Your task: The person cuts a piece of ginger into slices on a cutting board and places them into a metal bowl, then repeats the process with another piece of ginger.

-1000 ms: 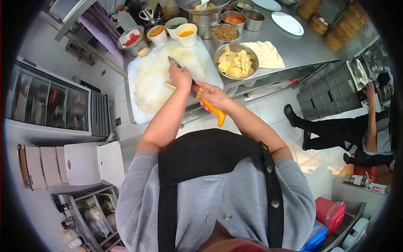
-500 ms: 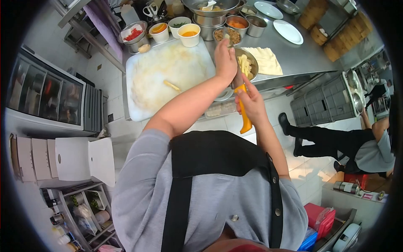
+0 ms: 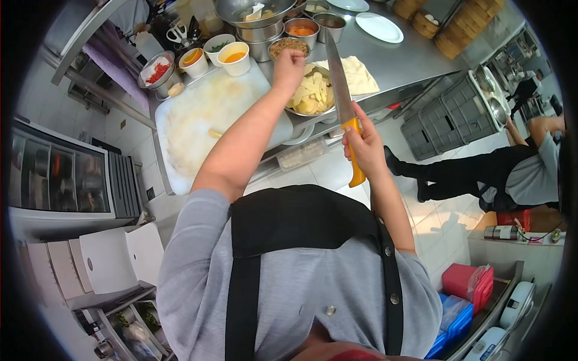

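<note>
In my right hand (image 3: 365,144) is a long kitchen knife (image 3: 341,84), gripped by its yellow handle with the blade pointing up and away from me. The blade passes over the right edge of a metal bowl (image 3: 291,110) full of pale yellow slices (image 3: 313,93). My left hand (image 3: 289,72) is at the bowl's upper left, fingers curled together beside a bowl of brown chopped bits (image 3: 278,48). Whatever those fingers may hold is hidden. One pale yellow strip (image 3: 214,133) lies on the white cutting board (image 3: 180,150), left of my left forearm.
Tubs of orange liquid (image 3: 233,56), chopped greens (image 3: 218,44) and red pieces (image 3: 158,72) line the board's far edge. A folded cream-coloured sheet (image 3: 360,77) lies right of the slices. White plates (image 3: 379,27) sit farther back. Another person (image 3: 481,174) is at the right, near grey crates (image 3: 445,117).
My left hand has come off the knife blade and moved left towards the brown bits. The knife now stands more upright, uncovering the bowl of slices. The whole view has shifted and turned slightly.
</note>
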`<state>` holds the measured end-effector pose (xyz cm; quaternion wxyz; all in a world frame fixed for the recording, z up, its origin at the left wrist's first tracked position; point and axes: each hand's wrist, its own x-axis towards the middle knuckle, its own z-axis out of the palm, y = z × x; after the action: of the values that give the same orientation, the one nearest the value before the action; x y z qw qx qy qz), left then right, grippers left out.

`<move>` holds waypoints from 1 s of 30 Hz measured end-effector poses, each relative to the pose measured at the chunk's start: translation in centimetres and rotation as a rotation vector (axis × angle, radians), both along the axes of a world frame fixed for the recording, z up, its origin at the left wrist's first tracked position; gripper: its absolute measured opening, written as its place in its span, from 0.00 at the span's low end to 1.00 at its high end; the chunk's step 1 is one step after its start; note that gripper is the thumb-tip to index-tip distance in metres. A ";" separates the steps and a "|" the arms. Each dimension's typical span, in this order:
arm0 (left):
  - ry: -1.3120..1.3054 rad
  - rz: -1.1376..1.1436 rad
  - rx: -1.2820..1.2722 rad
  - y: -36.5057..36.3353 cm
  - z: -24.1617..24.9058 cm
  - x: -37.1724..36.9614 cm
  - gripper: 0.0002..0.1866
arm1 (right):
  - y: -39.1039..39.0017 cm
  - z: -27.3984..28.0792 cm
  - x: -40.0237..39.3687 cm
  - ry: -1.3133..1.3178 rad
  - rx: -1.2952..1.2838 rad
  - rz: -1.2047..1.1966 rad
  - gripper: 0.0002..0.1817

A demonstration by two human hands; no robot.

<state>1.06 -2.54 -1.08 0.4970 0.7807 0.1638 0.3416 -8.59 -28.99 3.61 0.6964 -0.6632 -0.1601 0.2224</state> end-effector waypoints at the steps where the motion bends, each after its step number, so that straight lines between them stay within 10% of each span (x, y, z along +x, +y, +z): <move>1: 0.002 -0.010 -0.027 0.1 1.2 -0.9 0.10 | 0.1 -0.2 0.1 0.002 0.002 -0.008 0.31; 4: 0.037 -0.100 -0.196 1.1 3.1 -3.3 0.13 | 0.4 -0.4 0.0 -0.016 0.037 -0.055 0.30; 8: 0.215 -0.084 0.315 4.7 2.3 -5.8 0.12 | 0.0 -1.1 0.5 0.083 0.027 -0.026 0.21; 17: 0.744 -0.218 0.576 12.7 1.1 -22.6 0.22 | 1.6 -3.2 -1.4 0.041 -0.290 0.337 0.07; 30: 0.912 -0.004 0.201 11.6 -1.0 -25.1 0.14 | 7.1 -5.2 -2.9 0.082 -0.335 0.490 0.17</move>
<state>-24.02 9.05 -2.08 0.2969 0.8957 0.3300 -0.0232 -11.51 -21.86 -1.55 0.5086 -0.7010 -0.2483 0.4340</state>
